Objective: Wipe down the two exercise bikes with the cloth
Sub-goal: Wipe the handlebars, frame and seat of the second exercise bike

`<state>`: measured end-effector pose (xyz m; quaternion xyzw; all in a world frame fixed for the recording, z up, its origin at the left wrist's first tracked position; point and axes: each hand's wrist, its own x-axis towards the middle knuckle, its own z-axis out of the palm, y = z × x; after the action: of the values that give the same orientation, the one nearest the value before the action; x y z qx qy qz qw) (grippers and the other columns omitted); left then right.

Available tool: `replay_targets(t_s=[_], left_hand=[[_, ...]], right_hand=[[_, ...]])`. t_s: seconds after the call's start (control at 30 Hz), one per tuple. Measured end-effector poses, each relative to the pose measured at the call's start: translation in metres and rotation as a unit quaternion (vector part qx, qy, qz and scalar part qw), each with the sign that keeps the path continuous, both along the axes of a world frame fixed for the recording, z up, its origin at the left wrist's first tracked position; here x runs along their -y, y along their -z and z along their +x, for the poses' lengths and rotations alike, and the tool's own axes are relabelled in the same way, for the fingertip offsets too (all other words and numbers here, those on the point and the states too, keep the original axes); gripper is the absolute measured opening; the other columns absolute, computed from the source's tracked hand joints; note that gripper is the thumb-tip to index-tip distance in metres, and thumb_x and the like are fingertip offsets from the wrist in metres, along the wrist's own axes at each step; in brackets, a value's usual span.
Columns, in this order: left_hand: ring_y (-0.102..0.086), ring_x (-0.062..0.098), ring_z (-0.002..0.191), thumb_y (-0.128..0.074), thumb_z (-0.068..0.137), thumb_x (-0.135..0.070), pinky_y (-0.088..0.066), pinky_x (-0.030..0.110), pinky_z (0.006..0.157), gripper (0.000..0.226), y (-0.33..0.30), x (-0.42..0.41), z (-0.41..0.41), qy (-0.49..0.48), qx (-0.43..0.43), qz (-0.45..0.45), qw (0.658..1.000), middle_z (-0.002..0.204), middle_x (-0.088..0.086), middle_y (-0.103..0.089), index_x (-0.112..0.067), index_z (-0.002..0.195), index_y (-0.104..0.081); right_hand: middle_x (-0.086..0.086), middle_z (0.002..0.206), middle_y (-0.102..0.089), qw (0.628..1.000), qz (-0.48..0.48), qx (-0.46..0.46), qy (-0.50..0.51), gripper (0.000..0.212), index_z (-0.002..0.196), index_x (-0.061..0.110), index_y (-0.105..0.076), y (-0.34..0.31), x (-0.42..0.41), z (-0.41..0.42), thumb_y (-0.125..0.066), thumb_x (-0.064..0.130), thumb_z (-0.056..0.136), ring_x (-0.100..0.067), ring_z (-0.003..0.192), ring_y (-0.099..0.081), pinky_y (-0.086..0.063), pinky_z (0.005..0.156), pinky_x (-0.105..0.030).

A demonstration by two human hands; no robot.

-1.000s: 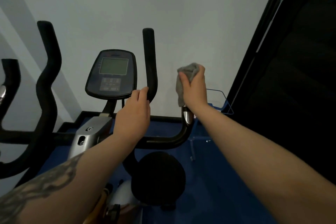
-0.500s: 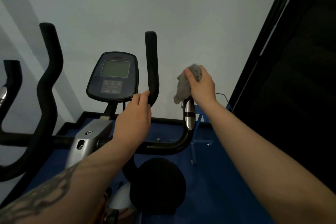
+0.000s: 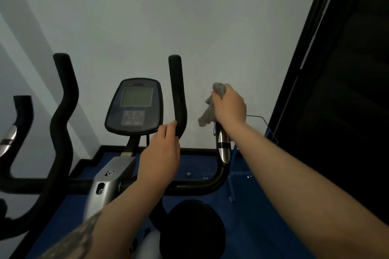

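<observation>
An exercise bike stands in front of me with a grey-screened console (image 3: 135, 107) and black foam handlebars. My left hand (image 3: 161, 153) grips the lower part of the upright black bar (image 3: 176, 86). My right hand (image 3: 229, 105) holds a grey cloth (image 3: 208, 111) bunched over the top of the right handle, above its silver pulse sensor (image 3: 223, 147). The cloth hangs down to the left of my fingers. A second bike's black handlebar (image 3: 63, 99) rises at the left.
The black seat (image 3: 195, 227) sits low between my arms. Blue floor mat (image 3: 263, 216) lies beneath the bike. A white wall is close behind, and a dark panel (image 3: 347, 90) fills the right side. A blue wire rack (image 3: 267, 130) stands behind my right wrist.
My right hand with the cloth has slid up the right handle, uncovering the silver sensor. The left hand has kept its grip on the upright bar.
</observation>
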<state>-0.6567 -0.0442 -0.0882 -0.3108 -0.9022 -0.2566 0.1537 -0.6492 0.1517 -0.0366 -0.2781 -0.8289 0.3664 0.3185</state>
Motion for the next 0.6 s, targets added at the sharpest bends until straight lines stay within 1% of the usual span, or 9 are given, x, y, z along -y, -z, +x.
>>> replay_targets(t_s=[0.03, 0.1, 0.2, 0.23, 0.3, 0.4, 0.47, 0.53, 0.6], left_hand=[[-0.058, 0.019, 0.091, -0.043, 0.098, -0.023, -0.032, 0.025, 0.052, 0.042, 0.0, 0.0, 0.0, 0.001, 0.0, -0.001, 1.0, 0.124, 0.001, -0.052, -0.019, 0.14, -0.04], [-0.058, 0.019, 0.093, -0.044, 0.099, -0.022, -0.035, 0.027, 0.056, 0.041, 0.0, -0.001, 0.001, -0.002, 0.007, 0.006, 1.0, 0.125, 0.0, -0.052, -0.02, 0.14, -0.04], [-0.057, 0.018, 0.094, -0.044, 0.099, -0.022, -0.035, 0.027, 0.057, 0.041, 0.0, 0.0, 0.0, 0.0, 0.014, 0.014, 1.0, 0.124, -0.001, -0.052, -0.02, 0.14, -0.04], [-0.057, 0.018, 0.094, -0.044, 0.099, -0.022, -0.037, 0.028, 0.057, 0.042, 0.0, 0.0, -0.001, 0.004, 0.015, 0.016, 1.0, 0.124, -0.001, -0.052, -0.02, 0.141, -0.04], [-0.058, 0.017, 0.093, -0.043, 0.099, -0.022, -0.042, 0.029, 0.057, 0.042, 0.0, 0.001, -0.001, 0.011, 0.015, 0.014, 1.0, 0.124, -0.002, -0.052, -0.02, 0.141, -0.039], [-0.058, 0.016, 0.095, -0.042, 0.099, -0.023, -0.048, 0.03, 0.06, 0.042, 0.001, 0.001, 0.0, 0.011, 0.018, 0.012, 1.0, 0.125, -0.003, -0.052, -0.02, 0.141, -0.039], [-0.058, 0.016, 0.095, -0.043, 0.1, -0.022, -0.048, 0.03, 0.06, 0.042, 0.0, 0.0, 0.001, 0.007, 0.022, 0.017, 1.0, 0.126, -0.003, -0.052, -0.021, 0.142, -0.039], [-0.058, 0.016, 0.095, -0.042, 0.1, -0.023, -0.045, 0.029, 0.061, 0.042, 0.001, 0.0, 0.001, 0.006, 0.022, 0.021, 1.0, 0.125, -0.003, -0.051, -0.021, 0.141, -0.038], [-0.058, 0.015, 0.097, -0.043, 0.1, -0.023, -0.046, 0.028, 0.061, 0.042, 0.001, 0.001, 0.001, 0.006, 0.021, 0.025, 0.999, 0.125, -0.004, -0.051, -0.021, 0.141, -0.038]], right_hand=[[-0.003, 0.096, -0.064, 0.998, -0.027, 0.044, -0.026, 0.021, 0.106, 0.015, -0.062, -0.009, -0.01, -0.003, -0.055, 0.031, 0.096, -0.02, 0.086, -0.061, -0.05, 0.072, -0.033], [-0.01, 0.102, -0.068, 0.969, -0.208, 0.076, -0.111, 0.024, 0.108, 0.009, -0.065, -0.029, -0.028, -0.002, -0.065, 0.025, 0.091, -0.024, 0.09, -0.065, -0.056, 0.081, -0.038], [-0.014, 0.099, -0.069, 0.894, -0.425, -0.015, -0.141, 0.021, 0.104, 0.008, -0.065, -0.025, -0.028, 0.007, -0.069, 0.021, 0.089, -0.025, 0.085, -0.069, -0.059, 0.078, -0.038], [-0.013, 0.098, -0.07, 0.897, -0.424, -0.065, -0.102, 0.021, 0.104, 0.009, -0.065, -0.012, -0.022, 0.007, -0.068, 0.024, 0.09, -0.025, 0.087, -0.069, -0.059, 0.08, -0.039], [-0.008, 0.095, -0.071, 0.941, -0.306, -0.141, -0.039, 0.021, 0.101, 0.014, -0.067, 0.008, -0.009, 0.006, -0.062, 0.032, 0.093, -0.023, 0.088, -0.069, -0.057, 0.079, -0.036], [-0.002, 0.089, -0.071, 0.983, -0.136, -0.082, -0.089, 0.02, 0.096, 0.015, -0.069, 0.007, -0.02, 0.001, -0.062, 0.034, 0.094, -0.016, 0.085, -0.067, -0.055, 0.075, -0.03], [-0.007, 0.092, -0.072, 0.969, -0.202, -0.037, -0.138, 0.017, 0.095, 0.015, -0.071, -0.006, -0.032, 0.001, -0.068, 0.03, 0.089, -0.02, 0.086, -0.069, -0.057, 0.075, -0.032], [-0.007, 0.094, -0.073, 0.947, -0.273, -0.065, -0.158, 0.014, 0.094, 0.02, -0.07, -0.005, -0.031, 0.004, -0.072, 0.031, 0.086, -0.021, 0.088, -0.07, -0.059, 0.075, -0.033], [0.005, 0.088, -0.071, 0.97, -0.187, -0.104, -0.11, 0.011, 0.091, 0.029, -0.065, 0.011, -0.022, 0.007, -0.071, 0.035, 0.084, -0.012, 0.085, -0.068, -0.057, 0.074, -0.031]])
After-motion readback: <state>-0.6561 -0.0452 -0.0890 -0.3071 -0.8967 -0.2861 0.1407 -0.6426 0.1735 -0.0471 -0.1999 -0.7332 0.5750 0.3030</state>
